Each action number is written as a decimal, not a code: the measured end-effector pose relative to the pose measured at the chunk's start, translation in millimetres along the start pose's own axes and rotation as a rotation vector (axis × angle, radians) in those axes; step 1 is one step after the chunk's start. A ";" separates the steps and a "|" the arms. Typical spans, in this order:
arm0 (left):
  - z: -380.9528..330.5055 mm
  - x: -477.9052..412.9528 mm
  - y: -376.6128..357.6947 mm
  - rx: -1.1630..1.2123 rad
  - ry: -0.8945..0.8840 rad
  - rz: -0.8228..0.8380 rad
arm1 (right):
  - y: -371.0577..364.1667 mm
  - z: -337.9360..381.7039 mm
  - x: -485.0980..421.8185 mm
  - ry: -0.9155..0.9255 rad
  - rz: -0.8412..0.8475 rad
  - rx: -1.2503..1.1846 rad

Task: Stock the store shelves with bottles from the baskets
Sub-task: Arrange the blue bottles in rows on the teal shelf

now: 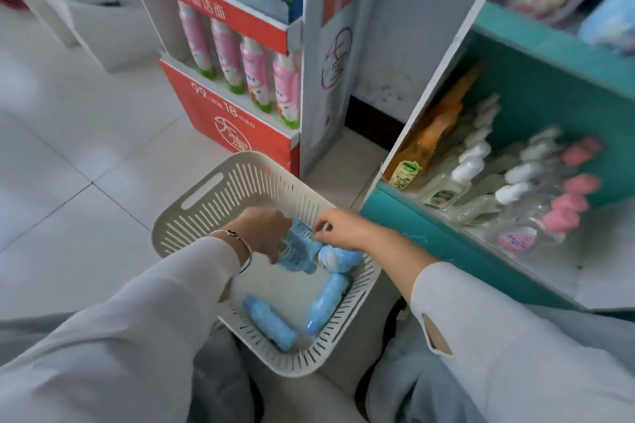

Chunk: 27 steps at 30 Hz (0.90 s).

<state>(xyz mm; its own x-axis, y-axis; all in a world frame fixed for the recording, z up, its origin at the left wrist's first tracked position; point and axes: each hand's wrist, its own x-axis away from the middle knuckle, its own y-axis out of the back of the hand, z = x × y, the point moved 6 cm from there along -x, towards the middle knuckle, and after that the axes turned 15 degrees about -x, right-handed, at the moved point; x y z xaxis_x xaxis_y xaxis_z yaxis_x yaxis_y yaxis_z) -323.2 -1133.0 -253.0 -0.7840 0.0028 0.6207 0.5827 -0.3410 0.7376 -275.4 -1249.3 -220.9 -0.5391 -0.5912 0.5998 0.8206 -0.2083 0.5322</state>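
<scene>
**Over the basket, two hands on one blue bottle**

Down on the tiled floor [68, 148], between the person's knees, sits a cream slotted basket [206, 203]. The left hand [264, 233] reaches into it, with its fingers curled round a blue bottle [297, 252] that lies tilted near the basket's far right side. The right hand [340, 230] comes in from the other side. Its thumb and forefinger are pressed close together and pinch that same bottle at its upper end, while the other fingers are tucked under. A thin bracelet [233, 236] circles the left wrist, and both arms wear pale sleeves.

Three spare bottles [269, 321], all blue, lie loose on the basket's bottom: one near the front edge, one along the right wall, and one just under the right hand.

To the right stands a teal shelf [429, 237]. On it are clear bottles with white pump tops [470, 168] and pink caps [567, 206], and an orange bottle [436, 134] leans at its left end. Behind the basket, a red display stand [220, 113] holds a row of pink bottles [254, 72].
</scene>
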 end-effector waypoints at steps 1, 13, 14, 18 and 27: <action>4.0 9.1 13.1 0.020 0.019 -0.042 | 5.2 5.2 8.1 0.010 -0.025 -0.007; 27.9 111.2 119.5 0.403 0.042 -0.249 | 43.3 50.9 98.3 0.192 -0.128 -0.103; 26.0 116.4 123.7 0.440 0.025 -0.250 | 46.5 55.4 102.5 0.217 -0.161 -0.078; 19.2 133.0 141.8 0.473 -0.015 -0.357 | 60.1 62.5 116.1 0.235 -0.240 -0.094; 1.6 158.7 187.2 0.106 0.135 -0.738 | 102.9 62.5 145.6 0.183 -0.302 -0.517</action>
<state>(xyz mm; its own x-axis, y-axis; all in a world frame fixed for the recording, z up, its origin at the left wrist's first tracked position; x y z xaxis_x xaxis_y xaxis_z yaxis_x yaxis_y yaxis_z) -338.3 -1194.9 -15.9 -0.9940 0.0776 -0.0767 -0.0911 -0.2028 0.9750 -281.3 -1308.1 -41.5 -0.7578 -0.5617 0.3320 0.6476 -0.7098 0.2772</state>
